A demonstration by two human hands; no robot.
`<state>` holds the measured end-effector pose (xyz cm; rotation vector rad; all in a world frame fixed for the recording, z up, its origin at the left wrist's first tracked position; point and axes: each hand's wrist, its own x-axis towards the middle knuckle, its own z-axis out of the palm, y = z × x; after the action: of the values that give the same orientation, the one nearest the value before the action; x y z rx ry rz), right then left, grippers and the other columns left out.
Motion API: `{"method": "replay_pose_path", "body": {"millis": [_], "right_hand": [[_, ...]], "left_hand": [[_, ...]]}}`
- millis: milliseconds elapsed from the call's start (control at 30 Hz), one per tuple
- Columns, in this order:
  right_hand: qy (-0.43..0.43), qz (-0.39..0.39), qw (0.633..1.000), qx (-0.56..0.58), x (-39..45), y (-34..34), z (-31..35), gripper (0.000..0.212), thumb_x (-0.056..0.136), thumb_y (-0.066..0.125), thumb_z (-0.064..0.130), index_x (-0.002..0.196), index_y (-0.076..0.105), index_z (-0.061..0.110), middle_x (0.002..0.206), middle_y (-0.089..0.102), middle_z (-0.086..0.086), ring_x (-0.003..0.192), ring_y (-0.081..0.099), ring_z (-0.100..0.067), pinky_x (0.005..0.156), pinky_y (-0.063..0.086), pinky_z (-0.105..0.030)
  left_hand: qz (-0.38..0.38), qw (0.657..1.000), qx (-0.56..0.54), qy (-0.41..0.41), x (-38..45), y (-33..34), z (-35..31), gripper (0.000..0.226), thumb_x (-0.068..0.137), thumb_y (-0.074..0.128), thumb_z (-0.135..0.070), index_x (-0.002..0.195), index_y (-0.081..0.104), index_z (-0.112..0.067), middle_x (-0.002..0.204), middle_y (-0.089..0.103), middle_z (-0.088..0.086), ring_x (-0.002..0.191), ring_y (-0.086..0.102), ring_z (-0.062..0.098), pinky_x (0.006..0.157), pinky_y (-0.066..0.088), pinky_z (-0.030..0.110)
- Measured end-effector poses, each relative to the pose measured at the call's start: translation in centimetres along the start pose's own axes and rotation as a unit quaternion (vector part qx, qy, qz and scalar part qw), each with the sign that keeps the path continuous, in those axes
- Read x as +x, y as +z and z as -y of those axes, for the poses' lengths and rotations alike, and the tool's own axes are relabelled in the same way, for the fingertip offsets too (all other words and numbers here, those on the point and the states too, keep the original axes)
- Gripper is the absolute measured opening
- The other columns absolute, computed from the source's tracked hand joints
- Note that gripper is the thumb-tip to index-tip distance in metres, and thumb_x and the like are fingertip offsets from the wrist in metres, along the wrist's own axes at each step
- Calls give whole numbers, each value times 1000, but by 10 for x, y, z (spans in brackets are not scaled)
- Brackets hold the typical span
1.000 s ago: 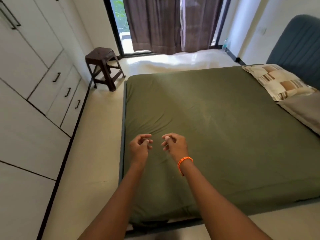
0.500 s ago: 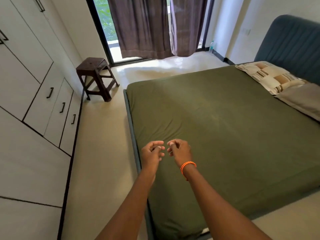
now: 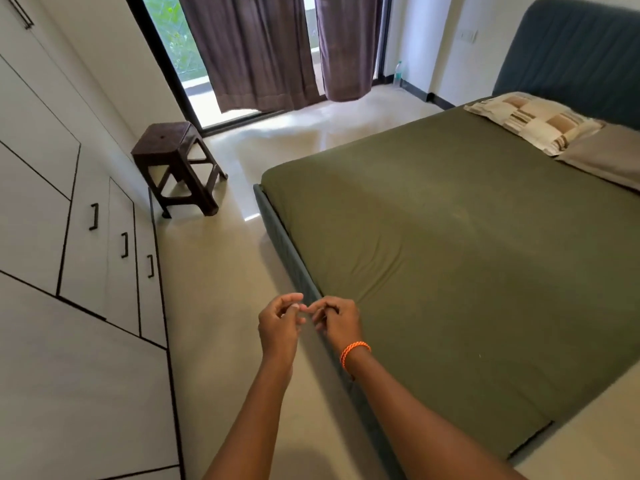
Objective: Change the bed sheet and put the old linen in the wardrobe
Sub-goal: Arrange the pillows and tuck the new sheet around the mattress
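An olive green sheet [image 3: 467, 265] covers the bed, stretched flat with a few creases near its left edge. Two pillows lie at the headboard end: a checked beige one [image 3: 533, 121] and a plain grey-brown one [image 3: 606, 157]. The white wardrobe [image 3: 79, 258] with black handles lines the left wall, its doors closed. My left hand [image 3: 278, 327] and my right hand [image 3: 337, 322], with an orange band on the wrist, hover close together above the bed's left edge. Both have loosely curled fingers, fingertips nearly touching, and hold nothing.
A dark brown plastic stool [image 3: 178, 164] stands on the floor between the wardrobe and the bed's far corner. Brown curtains [image 3: 277, 50] hang over a glass door at the back. A bottle [image 3: 398, 74] stands in the far corner. A blue padded headboard [image 3: 571, 53] rises at right.
The view has swung left, so my hands now hang over the bed's left edge instead of the mattress. Their pose is the same, fingertips close together.
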<state>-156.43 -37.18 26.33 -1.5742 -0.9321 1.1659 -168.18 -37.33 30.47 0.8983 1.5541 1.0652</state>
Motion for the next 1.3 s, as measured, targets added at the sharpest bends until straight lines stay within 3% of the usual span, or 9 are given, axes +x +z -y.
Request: {"method": "replay_pose_path", "body": {"millis": [233,400,600,767,900,1000,1100,1200,1300], "right_hand": [[22,-78,996,32,74,10,-13,45,85,40,-12,66,73,11,63,68,-10,55,62,-20,56,54,-36],[44,-153,986,54,150,1,-22,45,84,40,-15,62,70,10,63,68,-12,58,62,-18,54,52,-32],[78,-210,974,23,246,-16,-61,40,84,45,-10,65,69,16,65,70,-6,59,62,-19,61,54,-44],[105,-247,962,-41,317,-11,-114,34,89,53,-3,67,68,19,63,67,6,62,62,-14,63,48,-37],[122,-255,954,-103,368,-5,-177,25,91,61,1,88,75,21,90,74,4,89,68,-22,82,54,-41],[125,-272,933,-199,401,-4,-224,33,93,66,6,124,70,17,127,67,-10,122,59,-34,106,46,-43],[112,-278,899,-320,442,-6,-266,66,99,60,20,160,34,19,163,38,-11,150,34,-29,122,34,-43],[153,-290,860,-391,480,10,-298,68,107,42,37,167,11,23,174,11,-6,160,12,-25,127,24,-47],[206,-290,813,-461,520,69,-312,67,108,22,46,167,9,16,174,3,-10,161,4,-25,128,19,-51]], "left_hand": [[54,998,41,-9,67,20,-1,26,97,58,-1,99,77,-18,87,77,6,68,64,15,61,51,24],[133,987,87,4,154,80,-8,26,96,58,3,99,77,-14,89,77,11,68,65,12,56,48,17],[240,959,148,-5,260,165,11,29,95,56,3,96,76,-19,86,77,9,72,68,14,58,47,18],[305,931,199,-3,339,214,61,29,88,62,-4,90,78,-28,84,78,2,78,72,16,68,53,32],[332,903,270,20,405,235,125,30,91,63,-6,90,77,-32,90,78,-12,90,73,9,90,60,42],[375,850,354,104,456,253,171,22,100,55,-23,102,75,-30,102,76,-14,98,69,7,93,56,40],[430,763,421,233,513,273,208,34,106,44,-36,130,67,-27,132,68,-5,124,60,16,107,49,40],[505,650,467,324,572,281,228,49,112,35,-37,160,38,-27,170,32,-9,159,21,14,128,21,37],[538,539,514,395,638,255,243,59,114,25,-40,169,10,-26,176,0,-13,162,-8,11,132,5,42]]}}
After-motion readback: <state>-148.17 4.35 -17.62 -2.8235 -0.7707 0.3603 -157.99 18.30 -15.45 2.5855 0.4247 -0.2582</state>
